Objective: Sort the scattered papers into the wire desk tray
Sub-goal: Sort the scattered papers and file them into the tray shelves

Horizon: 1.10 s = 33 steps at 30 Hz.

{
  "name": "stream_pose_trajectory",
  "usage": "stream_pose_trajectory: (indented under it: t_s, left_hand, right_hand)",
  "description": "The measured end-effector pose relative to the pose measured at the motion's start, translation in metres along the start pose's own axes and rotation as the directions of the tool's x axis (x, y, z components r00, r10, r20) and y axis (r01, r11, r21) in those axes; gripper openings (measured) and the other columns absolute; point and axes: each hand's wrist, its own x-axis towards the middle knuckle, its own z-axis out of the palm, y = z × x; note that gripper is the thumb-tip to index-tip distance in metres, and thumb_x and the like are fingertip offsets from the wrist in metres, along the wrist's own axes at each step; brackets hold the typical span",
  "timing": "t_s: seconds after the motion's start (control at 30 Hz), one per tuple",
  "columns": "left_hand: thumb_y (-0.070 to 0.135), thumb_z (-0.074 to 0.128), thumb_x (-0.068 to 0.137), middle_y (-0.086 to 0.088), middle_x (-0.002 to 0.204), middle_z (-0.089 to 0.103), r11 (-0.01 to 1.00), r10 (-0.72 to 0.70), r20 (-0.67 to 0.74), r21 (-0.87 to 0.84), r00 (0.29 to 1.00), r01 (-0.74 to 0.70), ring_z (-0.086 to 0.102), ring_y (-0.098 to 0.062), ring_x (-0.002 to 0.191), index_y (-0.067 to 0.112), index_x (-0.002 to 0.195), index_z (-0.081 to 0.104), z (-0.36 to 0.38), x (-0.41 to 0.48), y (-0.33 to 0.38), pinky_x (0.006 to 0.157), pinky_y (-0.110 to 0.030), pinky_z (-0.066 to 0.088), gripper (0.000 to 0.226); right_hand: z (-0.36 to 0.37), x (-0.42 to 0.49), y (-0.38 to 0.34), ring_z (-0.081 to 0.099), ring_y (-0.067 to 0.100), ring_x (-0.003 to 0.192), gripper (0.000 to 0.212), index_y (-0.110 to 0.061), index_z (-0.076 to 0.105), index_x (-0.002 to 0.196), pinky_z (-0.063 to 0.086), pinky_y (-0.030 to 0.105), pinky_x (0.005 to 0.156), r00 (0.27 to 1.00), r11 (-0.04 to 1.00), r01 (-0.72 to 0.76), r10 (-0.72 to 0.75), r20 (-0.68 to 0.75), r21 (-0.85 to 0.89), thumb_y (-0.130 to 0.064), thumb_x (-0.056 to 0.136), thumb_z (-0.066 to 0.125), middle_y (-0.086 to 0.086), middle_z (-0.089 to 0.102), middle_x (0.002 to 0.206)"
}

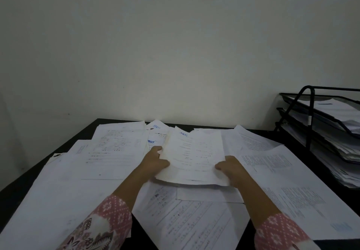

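Where the dark surface (17, 187) shows at all, it is only as a bare strip along its left edge, a thin band at the back against the pale wall (175, 45), and a wedge between the sleeves (109, 216) near the front; loose papers (115, 148) cover nearly everything else, overlapping one another out to the right-hand side. The black wire tray (309, 117) stands at the far right back corner, three tiers deep, each tier already holding sheets, with part of it cut off by the frame edge.

A small stack of sheets (192, 156) is lifted a little above the spread in the middle, well apart from the tray. The left hand (155, 162) grips its left edge, fingers curled over the paper; the right hand (229, 168) pinches the lower right corner, thumb on top.

Blue lettering at the top of the held stack, seen upside down, seems to read "LUNA", and the same word shows on a sheet (157, 127) behind it. The remaining print is too blurred to read.
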Motion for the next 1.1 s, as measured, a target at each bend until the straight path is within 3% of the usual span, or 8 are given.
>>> stream_pose_trajectory:
  t_s: [0.1,0.23,0.4,0.63,0.73,0.83,0.93,1.1]
  left_hand:
    - [0.019,0.06,0.09,-0.009,0.117,0.058,0.998,0.059,-0.205,0.046,0.977,-0.05,0.053,-0.024,0.111,0.01,0.134,0.043,-0.019,-0.002,-0.007,0.086,-0.028,0.04,0.048]
    - [0.013,0.052,0.092,-0.016,0.127,0.051,0.928,0.168,-0.497,0.372,0.852,0.034,0.047,-0.028,0.116,0.009,0.125,0.052,-0.056,0.002,-0.033,0.092,-0.034,0.04,0.033]
    - [0.04,0.032,0.098,-0.01,0.137,0.039,0.627,0.007,-0.407,0.714,0.913,0.313,0.034,-0.029,0.13,0.016,0.129,0.042,-0.076,0.001,-0.066,0.112,-0.05,0.02,0.04]
    - [0.04,0.025,0.1,-0.004,0.121,0.054,0.574,0.288,-0.324,0.812,0.901,0.109,0.05,-0.022,0.109,0.017,0.12,0.053,-0.064,-0.007,-0.069,0.091,-0.035,0.041,0.042]
    - [0.033,0.028,0.1,-0.004,0.109,0.061,0.666,0.37,-0.329,0.746,0.869,0.0,0.055,-0.019,0.097,0.013,0.11,0.06,-0.067,-0.006,-0.067,0.084,-0.031,0.043,0.039]
    - [0.027,0.039,0.098,-0.01,0.116,0.059,0.797,0.269,-0.47,0.599,0.841,0.08,0.052,-0.024,0.105,0.014,0.114,0.059,-0.086,-0.002,-0.068,0.088,-0.036,0.042,0.029]
    - [0.04,0.042,0.095,-0.016,0.136,0.041,0.691,0.008,-0.549,0.607,0.836,0.392,0.036,-0.032,0.127,0.015,0.131,0.043,-0.109,0.0,-0.075,0.105,-0.044,0.031,0.044]
    - [0.063,0.054,0.082,-0.016,0.131,0.04,0.647,-0.113,-0.564,0.583,0.818,0.491,0.039,-0.031,0.122,0.008,0.126,0.043,-0.133,0.001,-0.084,0.1,-0.039,0.035,0.071]
  right_hand:
    - [0.007,-0.002,0.002,0.049,0.026,0.1,0.035,0.005,0.049,0.126,0.038,0.029,0.083,0.998,0.998,0.051,-0.05,-0.044,0.036,0.003,0.091,0.047,0.019,0.054,0.126]
    - [0.018,-0.006,0.001,0.05,0.025,0.1,0.035,0.004,0.049,0.126,0.039,0.03,0.083,0.993,0.992,0.084,-0.074,-0.096,0.096,0.0,0.092,0.045,0.017,0.055,0.126]
    - [0.023,-0.009,-0.005,0.049,0.023,0.094,0.034,0.002,0.049,0.125,0.039,0.03,0.08,0.992,0.984,0.096,-0.082,-0.099,0.147,-0.004,0.092,0.044,0.015,0.056,0.121]
    - [0.023,-0.013,-0.013,0.052,0.027,0.091,0.021,0.001,0.052,0.111,0.042,0.033,0.079,0.992,0.972,0.084,-0.06,-0.11,0.219,-0.003,0.092,0.043,0.018,0.057,0.112]
    - [0.023,-0.017,-0.018,0.054,0.038,0.104,0.025,0.007,0.054,0.113,0.044,0.042,0.092,0.994,0.969,0.062,-0.038,-0.102,0.238,0.001,0.091,0.043,0.025,0.057,0.12]
    - [0.029,-0.021,-0.024,0.05,0.028,0.089,0.028,0.008,0.054,0.116,0.041,0.032,0.078,0.997,0.968,0.056,-0.044,-0.056,0.243,0.003,0.091,0.043,0.024,0.057,0.12]
    - [0.043,-0.026,-0.029,0.048,0.023,0.083,0.023,0.002,0.055,0.111,0.039,0.025,0.063,0.998,0.971,0.052,-0.057,0.014,0.235,0.004,0.091,0.043,0.022,0.058,0.115]
    - [0.071,-0.03,-0.035,0.05,0.024,0.091,0.034,0.004,0.052,0.124,0.041,0.029,0.078,0.991,0.972,0.06,-0.086,0.104,0.226,0.004,0.092,0.042,0.016,0.057,0.119]
